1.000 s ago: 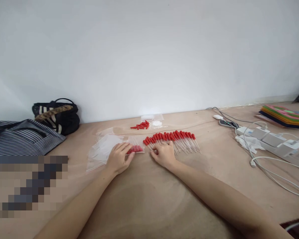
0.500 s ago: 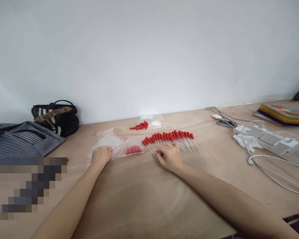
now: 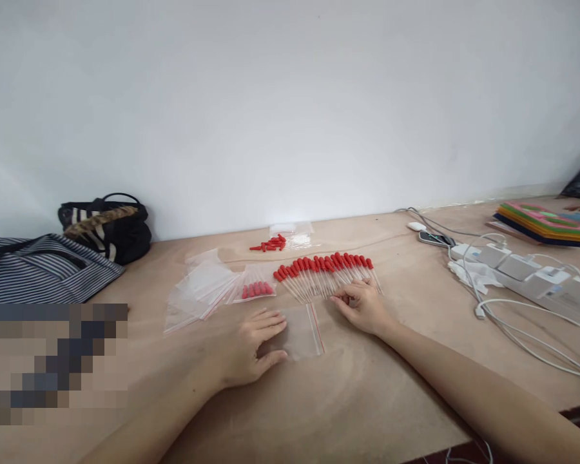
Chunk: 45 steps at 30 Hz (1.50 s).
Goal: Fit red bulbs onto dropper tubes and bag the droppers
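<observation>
A clear zip bag (image 3: pixel 302 332) with a red seal line lies flat on the table, its mouth to the right. My left hand (image 3: pixel 256 341) rests over its left end, fingers stretched and apart. Droppers with red rubber bulbs (image 3: pixel 323 265) form a fanned row, bulbs toward the wall. My right hand (image 3: pixel 365 306) is curled at the tips of the droppers on the right; its fingers hide whatever is in them. Left of the row, a filled zip bag (image 3: pixel 256 283) with several red bulbs showing inside lies beside fanned-out zip bags (image 3: pixel 203 283).
Loose red pieces (image 3: pixel 270 243) and a clear plastic packet (image 3: pixel 297 236) lie near the wall. At the right are a power strip (image 3: pixel 536 280) with white cables, a phone (image 3: pixel 435 239) and coloured sheets (image 3: pixel 544 222). A striped bag (image 3: pixel 53 270) and a black bag (image 3: pixel 106 225) stand left.
My left hand has moved right and nearer, off the bag pile, and one zip bag now lies under it in front of the droppers. My right hand has shifted right along the dropper tips.
</observation>
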Tool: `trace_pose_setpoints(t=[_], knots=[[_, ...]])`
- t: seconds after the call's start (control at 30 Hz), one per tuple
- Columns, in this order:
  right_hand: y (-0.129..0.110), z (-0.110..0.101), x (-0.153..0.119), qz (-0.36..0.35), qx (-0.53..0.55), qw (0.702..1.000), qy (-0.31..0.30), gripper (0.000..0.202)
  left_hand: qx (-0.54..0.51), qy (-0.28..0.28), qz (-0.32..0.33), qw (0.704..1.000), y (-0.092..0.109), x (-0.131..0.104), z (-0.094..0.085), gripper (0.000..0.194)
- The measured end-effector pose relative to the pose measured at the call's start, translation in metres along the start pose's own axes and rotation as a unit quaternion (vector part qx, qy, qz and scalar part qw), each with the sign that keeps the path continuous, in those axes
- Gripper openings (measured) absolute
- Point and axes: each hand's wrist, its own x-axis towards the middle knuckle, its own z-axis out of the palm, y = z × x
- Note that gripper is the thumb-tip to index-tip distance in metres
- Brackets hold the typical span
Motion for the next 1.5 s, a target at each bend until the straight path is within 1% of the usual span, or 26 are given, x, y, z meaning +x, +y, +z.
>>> trace_pose_setpoints(t=[0.07, 0.13, 0.2, 0.27, 0.37, 0.5, 0.6, 0.7, 0.83, 0.9, 0.97, 1.07, 1.17, 1.27, 1.33, 1.37, 1.43, 1.5], knots=[[-0.004, -0.003, 0.000, -0.042, 0.015, 0.999, -0.030, 0.019, -0.007, -0.028, -0.016, 0.999, 0.009, 0.004, -0.004, 0.058], [-0.011, -0.005, -0.001, -0.092, 0.032, 0.993, -0.072, 0.017, -0.018, -0.066, -0.003, 0.998, 0.014, 0.009, -0.006, 0.067], [-0.017, -0.005, -0.002, -0.127, 0.048, 0.985, -0.110, 0.015, -0.029, -0.085, -0.002, 0.996, 0.016, 0.013, -0.004, 0.074], [-0.020, -0.004, -0.003, -0.145, 0.060, 0.978, -0.136, 0.013, -0.038, -0.079, -0.019, 0.996, 0.017, 0.015, 0.001, 0.075], [-0.022, -0.001, -0.004, -0.154, 0.066, 0.974, -0.154, 0.012, -0.051, -0.079, -0.031, 0.995, 0.017, 0.013, 0.006, 0.071], [-0.022, -0.001, -0.002, -0.172, 0.078, 0.968, -0.165, 0.013, -0.057, -0.075, -0.036, 0.995, 0.016, 0.009, 0.007, 0.071], [-0.024, -0.004, -0.001, -0.212, 0.105, 0.952, -0.194, 0.014, -0.058, -0.063, -0.038, 0.996, 0.015, 0.009, 0.006, 0.072], [-0.026, -0.005, -0.001, -0.255, 0.128, 0.929, -0.234, 0.020, -0.059, -0.068, -0.038, 0.995, 0.014, 0.009, 0.005, 0.073], [-0.030, -0.001, -0.003, -0.292, 0.146, 0.909, -0.257, 0.044, -0.066, -0.089, -0.048, 0.993, 0.013, 0.009, 0.003, 0.075], [-0.033, 0.001, -0.004, -0.311, 0.137, 0.903, -0.264, 0.054, -0.072, -0.082, -0.059, 0.992, 0.013, 0.008, 0.003, 0.080], [-0.036, 0.002, -0.004, -0.325, 0.114, 0.901, -0.264, 0.058, -0.076, -0.060, -0.074, 0.993, 0.015, 0.007, 0.005, 0.084], [-0.039, 0.002, -0.002, -0.338, 0.083, 0.902, -0.256, 0.059, -0.071, -0.020, -0.095, 0.993, 0.018, 0.007, 0.009, 0.081], [-0.040, 0.002, -0.001, -0.345, 0.077, 0.899, -0.259, 0.060, -0.055, 0.000, -0.083, 0.995, 0.020, 0.009, 0.011, 0.077], [-0.038, 0.003, -0.002, -0.329, 0.122, 0.904, -0.247, 0.054, -0.041, -0.007, -0.072, 0.997, 0.020, 0.010, 0.012, 0.071], [-0.035, 0.003, -0.001, -0.288, 0.164, 0.918, -0.218, 0.042, -0.040, -0.014, -0.081, 0.996, 0.019, 0.010, 0.012, 0.068], [-0.032, 0.003, 0.001, -0.254, 0.171, 0.932, -0.193, 0.033, -0.042, -0.015, -0.087, 0.995, 0.019, 0.010, 0.012, 0.068], [-0.024, 0.002, 0.008, -0.158, 0.143, 0.969, -0.123, 0.020, -0.047, -0.014, -0.102, 0.994, 0.020, 0.011, 0.012, 0.068], [-0.014, 0.000, 0.020, -0.041, 0.082, 0.995, -0.045, 0.016, -0.050, -0.008, -0.116, 0.992, 0.021, 0.012, 0.012, 0.067]])
